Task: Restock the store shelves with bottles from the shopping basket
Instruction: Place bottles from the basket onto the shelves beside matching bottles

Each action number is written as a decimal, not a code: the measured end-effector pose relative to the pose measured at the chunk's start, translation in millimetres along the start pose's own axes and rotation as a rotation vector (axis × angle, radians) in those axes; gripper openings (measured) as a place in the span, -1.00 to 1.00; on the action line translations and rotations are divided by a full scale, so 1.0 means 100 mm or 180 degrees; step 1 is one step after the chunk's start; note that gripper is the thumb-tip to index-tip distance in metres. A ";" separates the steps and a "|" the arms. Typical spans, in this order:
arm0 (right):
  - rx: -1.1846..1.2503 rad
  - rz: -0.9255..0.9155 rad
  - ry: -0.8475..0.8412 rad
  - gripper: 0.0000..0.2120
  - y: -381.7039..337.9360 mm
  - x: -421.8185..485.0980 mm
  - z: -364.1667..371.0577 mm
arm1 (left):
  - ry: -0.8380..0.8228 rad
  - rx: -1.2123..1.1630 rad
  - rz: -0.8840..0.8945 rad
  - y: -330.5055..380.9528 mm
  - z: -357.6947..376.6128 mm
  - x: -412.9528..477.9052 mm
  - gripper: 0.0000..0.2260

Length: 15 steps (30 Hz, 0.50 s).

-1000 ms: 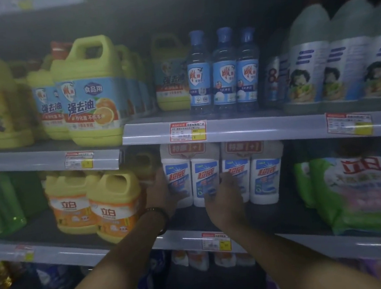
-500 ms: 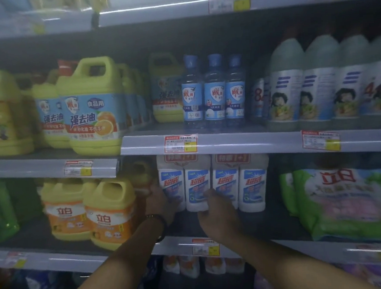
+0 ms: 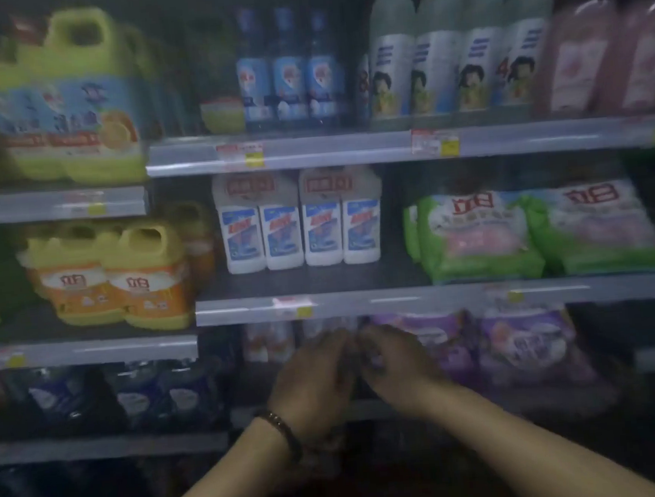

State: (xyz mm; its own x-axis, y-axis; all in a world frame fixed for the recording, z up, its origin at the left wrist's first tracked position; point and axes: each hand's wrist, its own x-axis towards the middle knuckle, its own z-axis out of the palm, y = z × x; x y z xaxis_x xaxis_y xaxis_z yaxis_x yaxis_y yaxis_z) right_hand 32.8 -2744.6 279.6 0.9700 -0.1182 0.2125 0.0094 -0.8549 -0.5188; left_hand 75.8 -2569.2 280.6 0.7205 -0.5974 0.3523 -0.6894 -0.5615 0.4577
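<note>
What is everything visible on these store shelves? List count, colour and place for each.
yellow-green jugs: at least two, blue labels, top shelf left
blue-labelled bottles: three, dark, top shelf centre
grey bottles: four, top shelf, right of centre
pink bottles: two, top shelf far right
white bottles: four, blue labels, middle shelf centre
yellow jugs: two in front, orange labels, middle shelf left
green bags: two, middle shelf right
purple bags: two, lower shelf right
left hand: before lower shelf
right hand: beside it; grip unclear

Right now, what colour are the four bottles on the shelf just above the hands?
The bottles are white with blue labels, seen in the head view.
</note>
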 end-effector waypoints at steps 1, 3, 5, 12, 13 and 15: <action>0.0028 0.0057 -0.0112 -0.80 0.11 -0.21 0.06 | -0.0127 -0.0087 -0.0041 0.03 0.18 -0.15 -0.77; 0.0059 0.0248 -0.0454 -0.90 0.41 -0.65 0.24 | -0.0331 -0.0136 -0.0064 0.05 0.60 -0.46 -0.82; 0.0020 0.0469 -0.0682 -0.81 0.75 -1.08 0.46 | -0.0543 -0.0136 0.0008 0.04 1.03 -0.76 -0.82; 0.0301 0.1818 -0.1258 -0.63 1.87 -2.53 1.35 | -0.1496 -0.0405 -0.0474 0.00 2.11 -1.50 -0.86; 0.0346 0.1938 -0.1386 -0.58 2.02 -2.64 1.47 | -0.1651 -0.0453 -0.0584 -0.03 2.22 -1.53 -0.86; 0.0148 0.2133 -0.1684 -0.56 2.28 -2.79 1.65 | -0.1845 -0.0565 -0.0796 -0.11 2.38 -1.61 -0.82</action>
State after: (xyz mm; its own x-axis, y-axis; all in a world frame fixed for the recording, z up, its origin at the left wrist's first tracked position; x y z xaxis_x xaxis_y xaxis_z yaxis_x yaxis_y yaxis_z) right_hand -196.0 -2823.0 -34.5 0.7599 -0.3300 -0.5600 -0.6079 -0.6658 -0.4326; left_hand -50.9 -2603.1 24.6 0.6655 -0.7009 -0.2566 -0.4477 -0.6500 0.6141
